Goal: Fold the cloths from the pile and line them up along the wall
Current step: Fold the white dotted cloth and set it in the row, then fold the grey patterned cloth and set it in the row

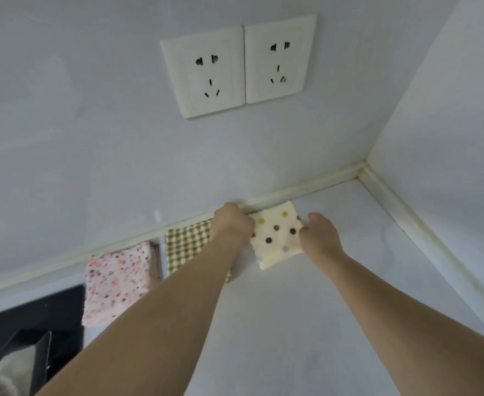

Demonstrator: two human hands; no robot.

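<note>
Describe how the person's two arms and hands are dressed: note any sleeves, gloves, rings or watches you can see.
Both forearms are bare, with no sleeves in view. The left hand and right hand wear no gloves. No watch, bracelet or ring shows on either.

Fluffy, matt terry cloth with dots point(276, 235), gripped between left hand point(233, 224) and right hand point(319, 234). Left of left hand: waffle-textured checked cloth point(188, 244), nubby speckled cloth point(118, 281). Under hands: smooth matt countertop point(306, 310). Above: smooth plastic sockets point(238, 65), matt painted wall point(92, 124).

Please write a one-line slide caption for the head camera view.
Both hands set a folded dotted cloth beside the checked cloth along the wall.
</note>
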